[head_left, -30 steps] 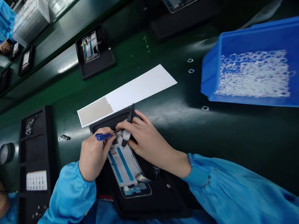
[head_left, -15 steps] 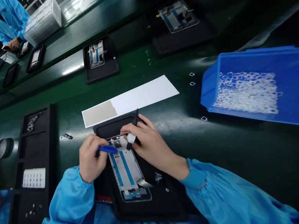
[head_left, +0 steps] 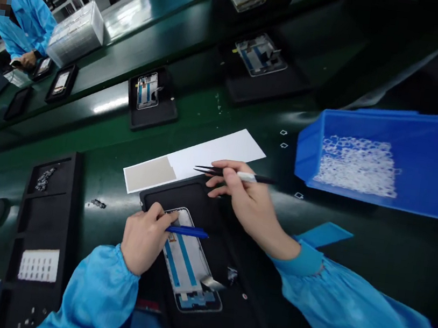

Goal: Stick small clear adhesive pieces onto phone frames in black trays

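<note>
My left hand [head_left: 146, 236] is closed on a blue pen-like tool [head_left: 189, 231] that lies crosswise above an opened phone [head_left: 188, 268]. Its fingers rest at the phone's upper end. Two blue strips run along the phone's white inside, and a silvery flap sticks out at its lower right. A black tray [head_left: 230, 317] carries the phone. Above the tray's far edge, my right hand [head_left: 253, 207] grips black tweezers [head_left: 214, 171] with a white band, their tips pointing left over a white sheet [head_left: 221, 150]. Nothing shows between the tips.
At right, a blue bin [head_left: 425, 171] contains many small white frames [head_left: 357, 167]; several loose ones lie beside it. A black compartment tray [head_left: 46, 221] with small parts stands left. Further trays with phones [head_left: 147, 91] sit beyond. Co-workers' hands [head_left: 28, 58] show far left.
My right hand has lifted away from the phone, up and to the right. Its tweezers have swung to point left. My left hand stays at the phone while the view has shifted.
</note>
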A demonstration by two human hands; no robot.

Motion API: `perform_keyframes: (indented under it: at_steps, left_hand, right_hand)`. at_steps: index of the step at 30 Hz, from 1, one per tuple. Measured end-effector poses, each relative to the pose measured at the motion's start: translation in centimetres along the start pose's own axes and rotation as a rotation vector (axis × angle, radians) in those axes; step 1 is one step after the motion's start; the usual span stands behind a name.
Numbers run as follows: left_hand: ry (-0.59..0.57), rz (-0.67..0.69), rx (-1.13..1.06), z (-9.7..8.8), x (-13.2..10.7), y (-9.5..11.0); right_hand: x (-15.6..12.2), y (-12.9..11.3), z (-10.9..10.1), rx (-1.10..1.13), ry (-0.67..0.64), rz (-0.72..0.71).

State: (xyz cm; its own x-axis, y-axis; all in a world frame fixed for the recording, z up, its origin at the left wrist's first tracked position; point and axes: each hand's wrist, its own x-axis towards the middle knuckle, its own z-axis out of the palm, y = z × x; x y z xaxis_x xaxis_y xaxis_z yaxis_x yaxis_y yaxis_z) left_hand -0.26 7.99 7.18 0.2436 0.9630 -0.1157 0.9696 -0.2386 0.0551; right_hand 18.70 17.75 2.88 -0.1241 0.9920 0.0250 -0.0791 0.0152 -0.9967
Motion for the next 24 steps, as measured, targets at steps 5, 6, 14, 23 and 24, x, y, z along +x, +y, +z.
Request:
perform_keyframes:
  at_steps: [5,6,14,23,24]
  left_hand:
    - [0.112,-0.07,-0.145,-1.0,2.9,-1.9]
    - [0.145,-0.091,-0.121,-1.1,3.7,-2.2]
    - [-0.009,-0.076,0.033,-0.6,6.4,-2.1]
    - [-0.026,-0.079,0.02,-0.2,6.2,-2.3]
    - [-0.029,-0.078,0.023,-0.1,6.2,-2.3]
  right_hand:
    - [4.0,-0.2,1.1,-0.183,-0.116,-0.05]
    - [4.6,-0.3,1.4,-0.242,-0.129,-0.048]
    - [5.9,-0.1,3.8,-0.332,-0.125,0.046]
    - [5.6,0.0,3.9,-0.404,-0.084,0.032]
    - [5.7,0.1,3.9,-0.377,-0.083,0.045]
